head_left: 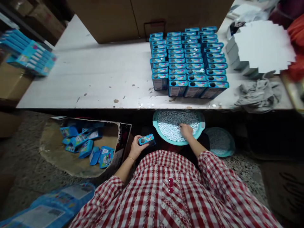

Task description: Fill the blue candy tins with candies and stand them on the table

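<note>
My left hand (pixel 137 148) is closed around a small blue candy box (pixel 146 139), its printed end with a dark round hole facing up. Reaching into a turquoise basin (pixel 202 124), my right hand (pixel 186 130) has its fingers drawn together at the small white candies (pixel 169 128). Something small and dark shows by those fingertips, too unclear to name. The basin sits just below the table edge, to the right of the held box.
Rows of upright blue boxes (pixel 177 71) stand on the white table (pixel 106 76). An open carton (pixel 49 152) at lower left holds loose blue boxes. A second basin (pixel 229 147) is on the right, with a grey cloth (pixel 260 93) above it on the table.
</note>
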The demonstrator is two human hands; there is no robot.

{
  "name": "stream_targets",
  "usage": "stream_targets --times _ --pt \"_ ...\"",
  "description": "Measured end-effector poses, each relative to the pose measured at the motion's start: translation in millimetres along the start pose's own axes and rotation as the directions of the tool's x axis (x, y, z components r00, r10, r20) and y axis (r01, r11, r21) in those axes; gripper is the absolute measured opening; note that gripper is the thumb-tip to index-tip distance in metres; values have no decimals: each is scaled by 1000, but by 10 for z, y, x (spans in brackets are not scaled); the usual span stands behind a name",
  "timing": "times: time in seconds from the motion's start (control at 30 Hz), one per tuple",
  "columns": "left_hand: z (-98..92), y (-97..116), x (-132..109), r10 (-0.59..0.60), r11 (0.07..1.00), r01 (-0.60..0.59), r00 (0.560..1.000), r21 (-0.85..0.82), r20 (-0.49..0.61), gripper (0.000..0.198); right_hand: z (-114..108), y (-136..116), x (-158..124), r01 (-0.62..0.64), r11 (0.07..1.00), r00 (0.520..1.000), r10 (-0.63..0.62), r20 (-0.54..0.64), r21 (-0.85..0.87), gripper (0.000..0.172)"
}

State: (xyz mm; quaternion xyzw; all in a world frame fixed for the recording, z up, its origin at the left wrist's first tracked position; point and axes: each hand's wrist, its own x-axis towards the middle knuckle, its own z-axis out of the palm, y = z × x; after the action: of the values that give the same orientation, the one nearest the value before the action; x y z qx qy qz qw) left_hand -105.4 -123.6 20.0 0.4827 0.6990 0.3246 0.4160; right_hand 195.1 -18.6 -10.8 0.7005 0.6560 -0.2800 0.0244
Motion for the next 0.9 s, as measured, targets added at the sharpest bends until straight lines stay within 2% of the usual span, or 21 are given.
stream_targets --times 0.07,0.13,0.3,0.4,0.53,0.6,0.67,0.8,0.9 --pt "1 -12 32 -51 996 49 998 -76 -24 46 70 6 83 7 996 1000 -7 4 94 33" --pt "13 52 111 -56 987 50 998 -154 -36 49 99 27 131 31 981 999 -34 12 190 31" --pt "121 418 412 47 978 -45 999 -205 4 51 19 101 100 50 935 998 -61 20 352 33" --pt "241 655 558 141 977 -132 989 -170 45 48 -214 186 -24 73 914 997 -78 -4 400 35" --pt "479 913 679 249 965 -241 965 -105 81 44 -716 264 -251 205 868 979 -173 -112 452 32" --pt "617 1014 720 304 953 -302 946 -29 113 41 -966 227 -353 274 874 961 -229 -157 401 30" --pt "753 1092 748 351 930 -364 922 55 164 39 -1174 125 -437 314 906 948 -281 -150 283 28" --pt "958 1166 762 418 876 -456 881 159 221 40 -1457 -205 -573 289 952 955 -294 -34 -102 28" --pt "1029 1158 756 420 861 -468 875 199 241 41 -1591 -453 -648 274 893 960 -273 53 -357 31"
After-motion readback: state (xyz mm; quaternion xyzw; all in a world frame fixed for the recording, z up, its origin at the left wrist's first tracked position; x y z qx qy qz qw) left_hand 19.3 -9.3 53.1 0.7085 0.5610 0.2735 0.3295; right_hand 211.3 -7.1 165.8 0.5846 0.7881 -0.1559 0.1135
